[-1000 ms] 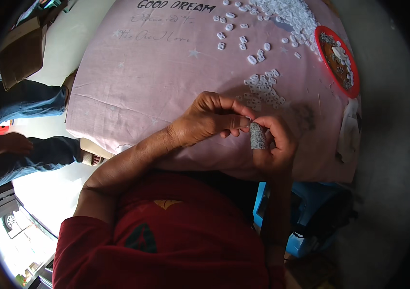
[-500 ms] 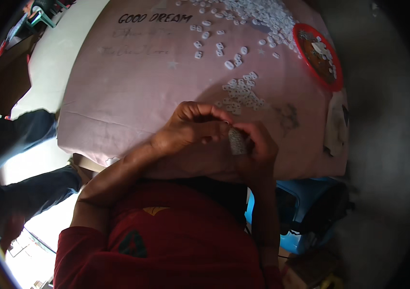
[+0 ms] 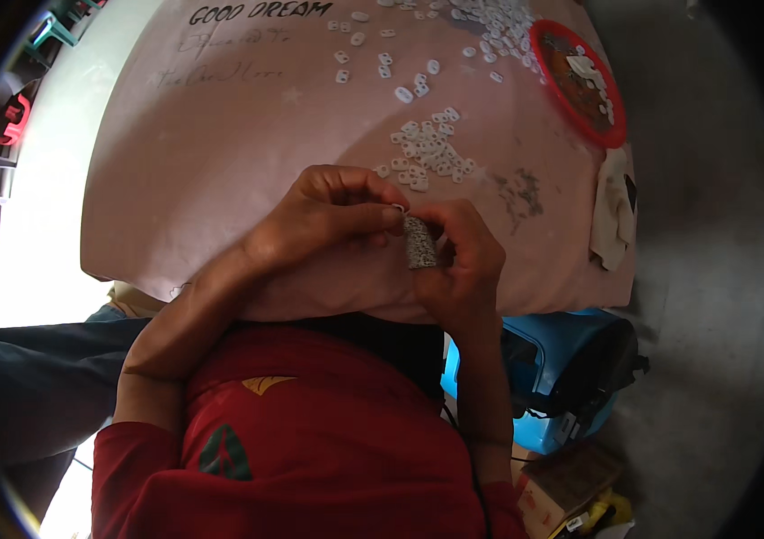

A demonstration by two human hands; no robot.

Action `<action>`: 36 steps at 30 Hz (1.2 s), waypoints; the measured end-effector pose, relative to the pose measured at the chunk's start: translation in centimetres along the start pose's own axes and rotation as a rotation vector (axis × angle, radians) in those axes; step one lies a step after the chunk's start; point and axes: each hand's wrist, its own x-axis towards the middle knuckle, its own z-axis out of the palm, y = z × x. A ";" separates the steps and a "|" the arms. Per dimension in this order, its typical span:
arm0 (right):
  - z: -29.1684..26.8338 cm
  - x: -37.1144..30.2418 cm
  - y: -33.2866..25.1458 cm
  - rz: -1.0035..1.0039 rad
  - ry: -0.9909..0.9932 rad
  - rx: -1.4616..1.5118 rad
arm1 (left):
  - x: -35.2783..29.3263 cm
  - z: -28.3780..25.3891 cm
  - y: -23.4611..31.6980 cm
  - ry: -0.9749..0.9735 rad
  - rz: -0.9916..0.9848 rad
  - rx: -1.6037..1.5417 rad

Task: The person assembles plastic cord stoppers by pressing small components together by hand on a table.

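Observation:
My left hand (image 3: pixel 328 214) is closed, thumb and forefinger pinching a small white plastic piece (image 3: pixel 398 207) above the table's near part. Against that piece my right hand (image 3: pixel 467 256) closes with its bent forefinger; whether it grips the piece too is hard to see. A grey speckled finger sleeve (image 3: pixel 419 242) appears to cover the right thumb. Just beyond the hands lies a pile of small white plastic pieces with holes (image 3: pixel 431 148). Right of that pile, small dark bits (image 3: pixel 518 193) are scattered on the pink cloth (image 3: pixel 202 198).
More white pieces (image 3: pixel 499 22) are heaped at the far side, with several strays nearer. A red round tray (image 3: pixel 617 136) holds small parts at the far right. A pale rag (image 3: pixel 613 211) hangs at the right edge. Below stand a blue chair (image 3: pixel 543 431) and a person's leg (image 3: pixel 40 377) at left.
The table and its contents have shifted slightly up and left in view. Both hands stay together at the small white piece. The person's legs at left have moved.

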 end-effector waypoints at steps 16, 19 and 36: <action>-0.1 -0.2 -0.4 0.102 0.007 0.032 | -0.1 -0.3 -0.8 -0.018 0.053 -0.033; -0.2 -0.1 -0.3 0.095 -0.029 0.009 | 0.1 -0.3 -1.0 -0.016 0.065 -0.016; -2.8 -1.0 0.9 0.122 -0.006 -0.072 | -0.5 -0.8 0.3 -0.002 -0.035 0.037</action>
